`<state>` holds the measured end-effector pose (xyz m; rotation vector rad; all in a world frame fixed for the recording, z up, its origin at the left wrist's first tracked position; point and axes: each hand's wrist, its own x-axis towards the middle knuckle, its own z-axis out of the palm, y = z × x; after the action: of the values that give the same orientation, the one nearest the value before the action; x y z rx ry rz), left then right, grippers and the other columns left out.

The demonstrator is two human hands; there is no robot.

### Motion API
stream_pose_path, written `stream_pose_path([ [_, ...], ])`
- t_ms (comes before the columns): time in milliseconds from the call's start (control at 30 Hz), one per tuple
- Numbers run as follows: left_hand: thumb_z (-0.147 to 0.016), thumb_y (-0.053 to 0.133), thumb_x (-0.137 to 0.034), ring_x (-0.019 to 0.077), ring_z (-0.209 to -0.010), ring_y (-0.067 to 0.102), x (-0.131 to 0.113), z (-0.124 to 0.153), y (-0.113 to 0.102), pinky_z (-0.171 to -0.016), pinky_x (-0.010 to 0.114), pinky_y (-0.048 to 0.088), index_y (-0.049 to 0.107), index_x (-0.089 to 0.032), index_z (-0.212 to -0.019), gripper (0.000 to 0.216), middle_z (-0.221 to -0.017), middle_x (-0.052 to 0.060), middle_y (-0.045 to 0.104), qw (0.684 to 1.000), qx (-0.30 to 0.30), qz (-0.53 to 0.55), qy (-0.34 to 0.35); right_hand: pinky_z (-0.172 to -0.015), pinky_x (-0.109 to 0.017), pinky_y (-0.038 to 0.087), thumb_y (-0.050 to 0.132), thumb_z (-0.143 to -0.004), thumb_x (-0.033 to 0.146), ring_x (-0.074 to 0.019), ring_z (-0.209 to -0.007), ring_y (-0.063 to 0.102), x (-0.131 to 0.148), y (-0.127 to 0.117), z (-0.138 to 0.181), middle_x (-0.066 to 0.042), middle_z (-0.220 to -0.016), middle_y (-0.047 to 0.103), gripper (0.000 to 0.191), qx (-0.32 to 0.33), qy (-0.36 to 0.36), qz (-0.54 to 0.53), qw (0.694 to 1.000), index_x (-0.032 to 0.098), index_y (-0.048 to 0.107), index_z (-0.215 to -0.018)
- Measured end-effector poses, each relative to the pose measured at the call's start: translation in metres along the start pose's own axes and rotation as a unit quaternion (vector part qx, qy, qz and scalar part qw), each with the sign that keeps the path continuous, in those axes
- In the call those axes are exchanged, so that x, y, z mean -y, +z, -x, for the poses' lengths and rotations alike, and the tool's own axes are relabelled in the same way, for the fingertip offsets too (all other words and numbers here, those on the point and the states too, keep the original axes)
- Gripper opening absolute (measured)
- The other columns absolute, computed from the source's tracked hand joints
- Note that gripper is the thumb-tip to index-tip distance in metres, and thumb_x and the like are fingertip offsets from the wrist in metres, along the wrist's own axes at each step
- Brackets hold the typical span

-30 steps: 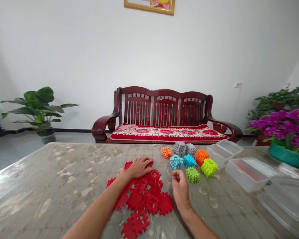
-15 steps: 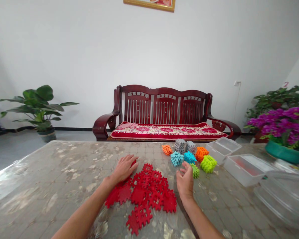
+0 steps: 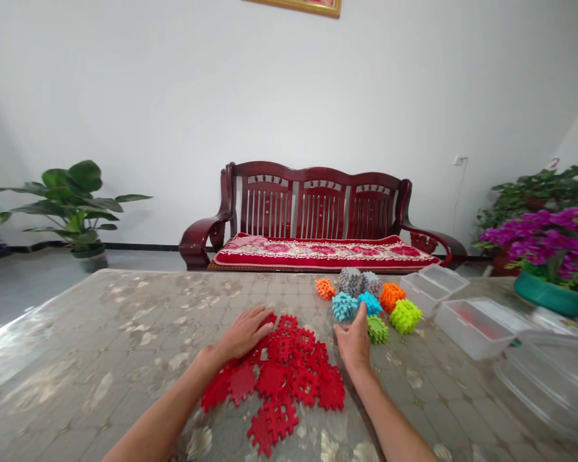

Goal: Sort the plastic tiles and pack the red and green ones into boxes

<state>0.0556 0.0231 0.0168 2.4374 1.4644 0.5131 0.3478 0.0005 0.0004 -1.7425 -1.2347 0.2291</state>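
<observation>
Flat red interlocking tiles (image 3: 272,377) with toothed edges lie in a loose, overlapping pile on the table. My left hand (image 3: 245,330) rests over the pile's far left edge, fingers stretched out and touching the tiles. To the right of the pile, my right hand (image 3: 355,343) stands on edge, holding nothing, with its thumb apart from its straight fingers. Just beyond it sit small cubes built of similar toothed pieces: a green cube (image 3: 377,330), a bright blue cube (image 3: 370,304), and a light blue cube (image 3: 343,307).
More cubes stand behind: grey (image 3: 351,282), orange (image 3: 392,297) and yellow-green (image 3: 405,316). Clear plastic boxes (image 3: 474,333) and a clear lid (image 3: 553,378) lie on the right. Purple flowers in a teal pot (image 3: 553,295) occupy the table's right end. A wooden bench (image 3: 318,199) stands beyond the table (image 3: 101,333).
My left hand has shifted slightly right and toward me across the far tiles. My right hand has turned, its curled fingers straightening. The pile looks nearly the same.
</observation>
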Motion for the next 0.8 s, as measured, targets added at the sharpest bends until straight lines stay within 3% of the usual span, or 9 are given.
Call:
stream_pose_path([
  [133, -0.096, 0.04, -0.041, 0.0246, -0.129, 0.054, 0.009, 0.018, -0.006, -0.113, 0.044, 0.04, 0.057, -0.022, -0.134, 0.045, -0.14, 0.01, 0.059, 0.999, -0.044, 0.017, -0.011, -0.104, -0.037, 0.041, 0.058, -0.077, 0.026, -0.0306, -0.126, 0.053, 0.001, 0.002, -0.006, -0.022, -0.152, 0.037, 0.09, -0.011, -0.007, 0.043, 0.999, 0.007, 0.013, -0.153],
  [233, -0.097, 0.039, -0.041, 0.0226, -0.126, 0.057, 0.01, 0.031, -0.012, -0.111, 0.041, 0.043, 0.058, -0.023, -0.133, 0.044, -0.137, 0.008, 0.061, 0.998, -0.057, 0.023, -0.013, -0.107, -0.036, 0.038, 0.057, -0.079, 0.026, -0.0305, -0.137, 0.043, 0.003, 0.003, -0.01, -0.021, -0.153, 0.036, 0.089, -0.007, 0.004, 0.069, 0.998, 0.006, 0.012, -0.153],
  [533, -0.092, 0.045, -0.034, 0.0204, -0.117, 0.064, 0.027, 0.063, -0.008, -0.103, 0.035, 0.05, 0.067, -0.028, -0.119, 0.035, -0.126, 0.002, 0.069, 0.992, -0.123, 0.01, -0.024, -0.092, -0.037, 0.048, 0.053, -0.086, 0.028, -0.0302, -0.122, 0.059, 0.015, -0.002, -0.021, -0.021, -0.141, 0.052, 0.086, 0.047, 0.081, 0.151, 0.984, 0.01, 0.005, -0.154],
  [800, -0.092, 0.045, -0.031, 0.0183, -0.114, 0.066, 0.027, 0.065, -0.004, -0.101, 0.033, 0.052, 0.071, -0.031, -0.11, 0.032, -0.121, 0.0, 0.071, 0.992, -0.124, 0.011, -0.004, -0.084, -0.04, 0.05, 0.053, -0.088, 0.031, -0.0302, -0.108, 0.066, 0.022, -0.003, -0.025, -0.02, -0.126, 0.063, 0.085, 0.082, 0.089, 0.215, 0.969, 0.013, 0.003, -0.154],
])
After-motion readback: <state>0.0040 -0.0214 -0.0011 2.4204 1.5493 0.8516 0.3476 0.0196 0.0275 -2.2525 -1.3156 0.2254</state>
